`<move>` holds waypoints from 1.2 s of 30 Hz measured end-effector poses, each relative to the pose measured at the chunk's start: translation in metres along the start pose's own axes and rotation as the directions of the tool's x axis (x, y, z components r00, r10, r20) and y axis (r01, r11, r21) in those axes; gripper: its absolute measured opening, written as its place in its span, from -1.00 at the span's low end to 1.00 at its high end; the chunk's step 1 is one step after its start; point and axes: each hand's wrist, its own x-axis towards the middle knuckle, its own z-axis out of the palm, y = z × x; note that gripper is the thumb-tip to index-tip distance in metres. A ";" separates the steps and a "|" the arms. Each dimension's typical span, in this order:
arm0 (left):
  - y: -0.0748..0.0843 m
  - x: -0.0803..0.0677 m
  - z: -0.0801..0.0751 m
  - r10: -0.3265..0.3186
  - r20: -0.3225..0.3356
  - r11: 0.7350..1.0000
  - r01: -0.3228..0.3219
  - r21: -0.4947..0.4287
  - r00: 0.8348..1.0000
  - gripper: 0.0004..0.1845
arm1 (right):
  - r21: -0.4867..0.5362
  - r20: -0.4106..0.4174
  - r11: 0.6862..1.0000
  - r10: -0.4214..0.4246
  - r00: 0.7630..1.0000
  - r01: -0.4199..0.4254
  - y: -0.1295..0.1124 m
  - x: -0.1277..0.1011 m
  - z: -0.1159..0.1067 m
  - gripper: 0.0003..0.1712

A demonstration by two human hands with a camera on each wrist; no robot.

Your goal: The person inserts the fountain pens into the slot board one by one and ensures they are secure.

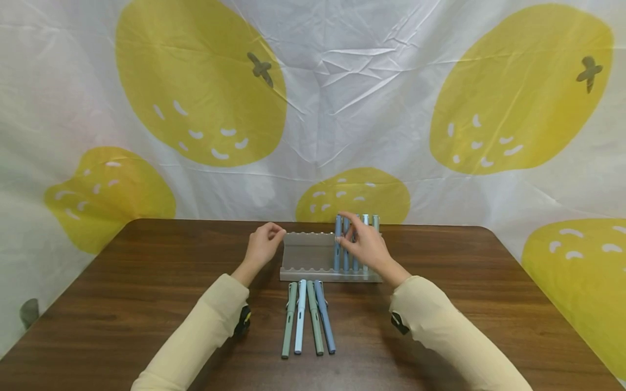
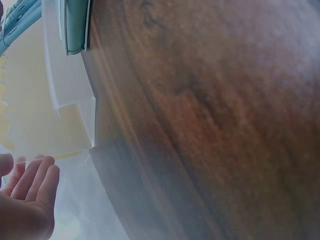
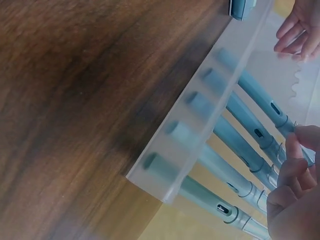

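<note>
A clear acrylic pen rack (image 1: 308, 255) with scalloped edges stands on the table, several capped pens leaning upright in its right part. My right hand (image 1: 368, 245) pinches the leftmost blue pen (image 1: 337, 255) near its cap, thumb on the front and index finger at the top. The lower end of that pen sits behind the rack's front lip (image 3: 220, 95). At the rack's upper left corner, my left hand (image 1: 263, 244) pinches the edge between thumb and fingertips. In the left wrist view, this left hand (image 2: 32, 200) shows beside the clear panel.
In front of the rack lie several capped pens: a green pen (image 1: 289, 320), a light blue pen (image 1: 300, 317), another green pen (image 1: 315, 319) and a darker blue pen (image 1: 325, 317). A fruit-print cloth (image 1: 342, 108) hangs behind the brown wooden table (image 1: 171, 288).
</note>
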 end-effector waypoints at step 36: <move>-0.002 0.001 0.001 -0.010 0.013 1.000 0.010 -0.010 1.000 -0.79 | -0.065 0.110 0.992 0.111 0.988 -0.105 -0.006 0.010 0.000 -0.36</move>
